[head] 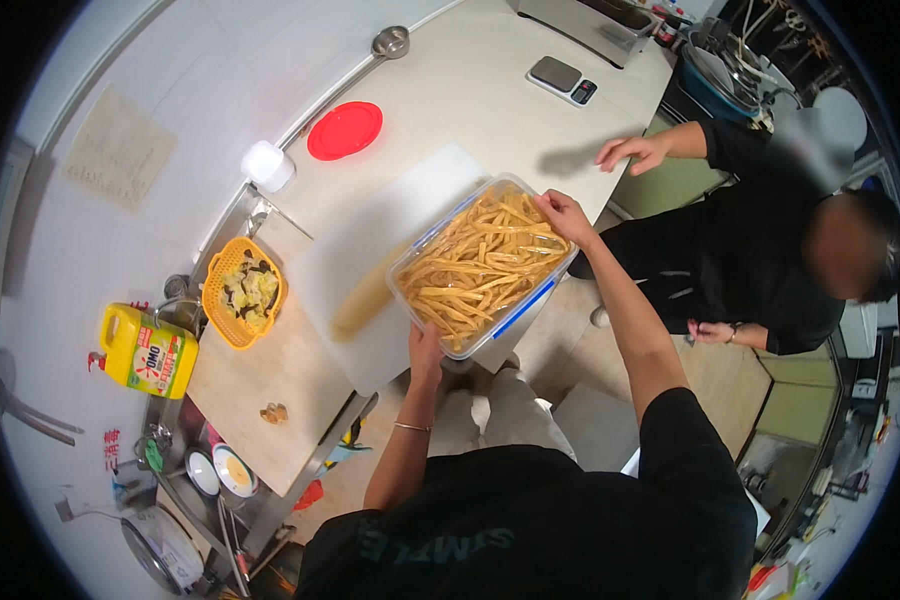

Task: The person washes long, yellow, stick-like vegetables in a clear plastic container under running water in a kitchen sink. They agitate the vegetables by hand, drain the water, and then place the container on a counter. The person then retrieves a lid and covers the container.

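Both of my hands grip a clear plastic food container (487, 343) with blue edge clips. It is full of long tan food strips (487, 255), perhaps tofu-skin sticks. My left hand (425, 354) holds the near left corner, and a thin bracelet circles that wrist. On the opposite end, my right hand (566, 217) clasps the far right corner. Partly beneath the container in my view lies a white cutting board (390, 217). A blurred yellowish patch shows on the board beside the container. Whether the container's underside touches the board, I cannot tell.
A co-worker (690, 247) stands across to the right, one hand (634, 154) over the counter edge. The counter (457, 82) holds a kitchen scale (562, 79) and a red lid (345, 130). Left are a yellow basket of vegetables (246, 292), an OMO jug (150, 351) and small food pieces (274, 413).
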Demonstrator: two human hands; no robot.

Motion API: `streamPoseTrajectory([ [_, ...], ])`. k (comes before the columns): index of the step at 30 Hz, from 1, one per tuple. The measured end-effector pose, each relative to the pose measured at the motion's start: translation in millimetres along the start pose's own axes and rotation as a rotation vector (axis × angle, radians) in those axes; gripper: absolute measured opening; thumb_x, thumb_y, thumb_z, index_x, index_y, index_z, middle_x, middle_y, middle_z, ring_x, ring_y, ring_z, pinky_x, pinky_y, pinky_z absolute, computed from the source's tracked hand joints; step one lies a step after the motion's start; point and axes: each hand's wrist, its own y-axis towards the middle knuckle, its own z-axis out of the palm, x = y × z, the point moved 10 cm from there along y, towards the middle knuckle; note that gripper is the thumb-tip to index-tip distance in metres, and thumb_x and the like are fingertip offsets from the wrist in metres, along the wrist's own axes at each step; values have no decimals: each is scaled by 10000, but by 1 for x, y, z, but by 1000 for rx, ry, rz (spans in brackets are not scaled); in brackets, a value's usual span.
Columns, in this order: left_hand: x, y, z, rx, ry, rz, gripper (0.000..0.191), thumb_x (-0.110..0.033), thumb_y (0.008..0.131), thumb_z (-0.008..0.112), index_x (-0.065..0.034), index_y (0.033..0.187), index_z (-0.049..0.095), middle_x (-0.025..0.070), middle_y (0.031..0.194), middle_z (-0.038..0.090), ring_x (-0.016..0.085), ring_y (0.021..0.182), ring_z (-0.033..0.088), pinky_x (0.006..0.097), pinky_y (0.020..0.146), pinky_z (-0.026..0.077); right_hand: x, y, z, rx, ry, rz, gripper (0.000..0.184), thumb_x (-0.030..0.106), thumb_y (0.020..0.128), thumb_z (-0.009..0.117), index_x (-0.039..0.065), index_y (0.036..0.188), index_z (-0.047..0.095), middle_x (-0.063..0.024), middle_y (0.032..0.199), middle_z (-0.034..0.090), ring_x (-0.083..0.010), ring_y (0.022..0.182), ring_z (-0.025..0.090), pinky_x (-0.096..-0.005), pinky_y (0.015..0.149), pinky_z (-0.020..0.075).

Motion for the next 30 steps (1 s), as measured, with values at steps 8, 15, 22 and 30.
streamPoseTrajectory([
  [8, 6, -9, 18, -109, 66, -29, 396, -159, 909, 427, -90, 1299, 401, 46, 1085, 535, 153, 899, 555, 267, 670, 487, 35, 53, 38, 478, 181, -641, 363, 337, 925, 554, -6, 1026, 614, -123, 979, 632, -188, 922, 575, -325, 825, 467],
  [15, 11, -6, 3, -68, 90, -95, 533, -403, 904, 508, -160, 1349, 343, 90, 1262, 438, 247, 1112, 471, 434, 791, 472, 4, -11, -41, -437, -147, -122, 369, 248, 933, 532, 35, 1233, 516, -164, 973, 582, -219, 850, 575, -318, 741, 475],
  [22, -3, -76, -44, 158, 285, 56, 588, -499, 946, 401, -143, 1408, 329, 104, 1346, 402, 234, 1234, 393, 429, 969, 404, -35, -317, 42, -327, 603, 349, 382, 424, 928, 546, 109, 1142, 581, 9, 999, 600, -113, 908, 558, -275, 787, 463],
  [30, 141, -205, -45, 1298, 1119, -668, 323, -240, 967, 475, -51, 1229, 495, 101, 1094, 582, 180, 958, 576, 311, 850, 479, 35, -677, 195, -637, 430, 652, 503, 485, 912, 539, 106, 1242, 536, -47, 1083, 606, -157, 1057, 542, -308, 911, 437],
])
